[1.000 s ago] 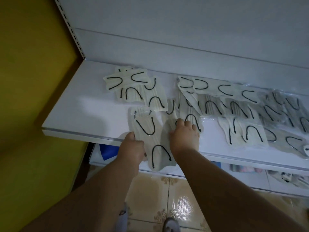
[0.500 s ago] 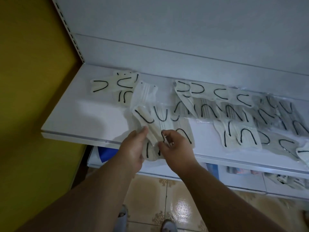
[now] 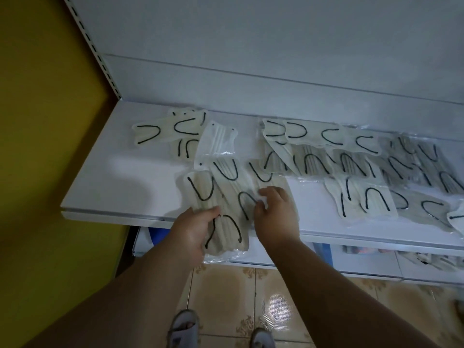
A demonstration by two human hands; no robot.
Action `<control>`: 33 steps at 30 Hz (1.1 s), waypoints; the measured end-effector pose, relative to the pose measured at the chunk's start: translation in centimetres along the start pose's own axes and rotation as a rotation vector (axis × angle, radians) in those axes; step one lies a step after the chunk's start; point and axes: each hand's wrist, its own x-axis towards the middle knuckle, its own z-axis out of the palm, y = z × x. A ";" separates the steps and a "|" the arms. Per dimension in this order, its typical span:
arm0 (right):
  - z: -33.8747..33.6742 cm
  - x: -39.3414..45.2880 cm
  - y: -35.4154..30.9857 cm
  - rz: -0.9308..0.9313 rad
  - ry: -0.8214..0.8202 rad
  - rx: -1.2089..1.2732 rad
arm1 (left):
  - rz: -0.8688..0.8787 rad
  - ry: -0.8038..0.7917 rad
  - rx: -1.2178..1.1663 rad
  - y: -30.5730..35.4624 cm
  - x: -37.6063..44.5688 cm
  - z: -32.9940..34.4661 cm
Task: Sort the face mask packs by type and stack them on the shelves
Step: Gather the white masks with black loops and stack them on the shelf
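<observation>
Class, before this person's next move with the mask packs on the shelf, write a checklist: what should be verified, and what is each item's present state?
1. Left hand grips the cream packs overhanging the shelf edge: ok.
2. Right hand holds a pack: cannot tell; its curled fingers rest over the fanned packs.
3. Held packs squared into a stack: not ok, fanned.
4. White pack kept apart from cream ones: not ok, it overlaps them.
5. Bare shelf to the left for a stack: ok.
6. Grey packs sorted: not ok, overlapping loosely.

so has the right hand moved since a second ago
Yes. The right hand lay flat on the mask packs further back on the shelf; it has pulled back toward the shelf's front edge, fingers now curled on a pack.
</observation>
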 end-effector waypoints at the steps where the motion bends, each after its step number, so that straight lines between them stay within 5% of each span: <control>1: -0.1 0.5 0.8 0.006 -0.036 -0.177 | -0.005 0.004 0.000 -0.1 -0.1 -0.1; 5: -0.1 1.8 2.3 0.001 -0.082 -0.430 | -0.031 0.021 0.021 -0.9 0.5 -0.5; 11: 0.0 1.3 1.1 0.019 -0.096 -0.137 | 0.041 0.107 0.081 -1.3 0.3 0.2; 17: 0.7 -0.8 0.2 -0.240 -0.300 -0.143 | 0.111 0.132 0.092 -1.3 -0.3 0.7; 22: 0.8 -0.6 -1.0 -0.069 -0.307 0.192 | 0.102 0.195 0.111 -1.7 -0.3 -0.9; 27: 0.4 0.1 -3.7 0.349 -0.379 0.798 | 0.087 0.181 0.055 -1.2 -0.4 -3.0; 31: 1.1 -0.1 -5.8 0.306 -0.597 0.704 | 0.083 0.040 -0.118 0.0 -0.5 -4.6; 33: 1.9 0.0 -6.7 0.200 -0.582 0.519 | 0.105 0.061 -0.130 0.3 -0.5 -5.4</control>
